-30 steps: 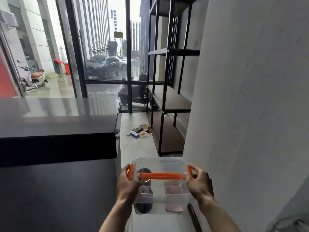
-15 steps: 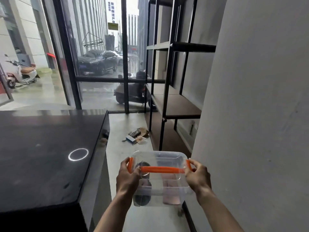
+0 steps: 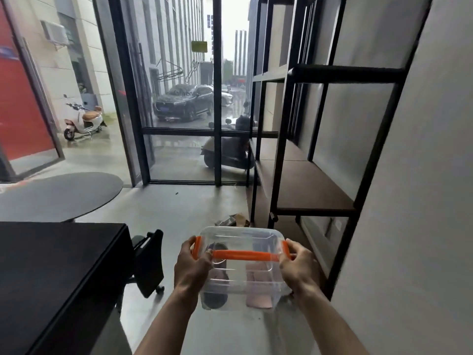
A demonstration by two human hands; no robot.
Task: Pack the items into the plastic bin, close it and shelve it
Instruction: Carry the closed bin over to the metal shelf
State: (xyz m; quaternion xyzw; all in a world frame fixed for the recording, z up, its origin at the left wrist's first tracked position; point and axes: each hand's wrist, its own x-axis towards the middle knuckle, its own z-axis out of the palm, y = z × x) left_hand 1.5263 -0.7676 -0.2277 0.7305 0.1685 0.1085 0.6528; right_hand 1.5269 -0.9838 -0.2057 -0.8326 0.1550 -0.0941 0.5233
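Hands, our left hand [image 3: 192, 265] and right hand [image 3: 298, 268], are gripping the closed bin [image 3: 242, 267] by its ends, risking clipping the shelf [image 3: 307, 180] frame on the right.

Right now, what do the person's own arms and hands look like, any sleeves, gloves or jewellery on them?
Both forearms are bare up to the bottom edge of the picture: no sleeves show. The left hand and right hand wear no gloves, and no watch, bracelet or ring is visible on either wrist or on the fingers that show.

Bright overcast daylight through the glass wall [image 3: 184, 98] at upper centre, sky blown out, soft shadows, wide-angle bending at the edges, slight motion blur lower right.
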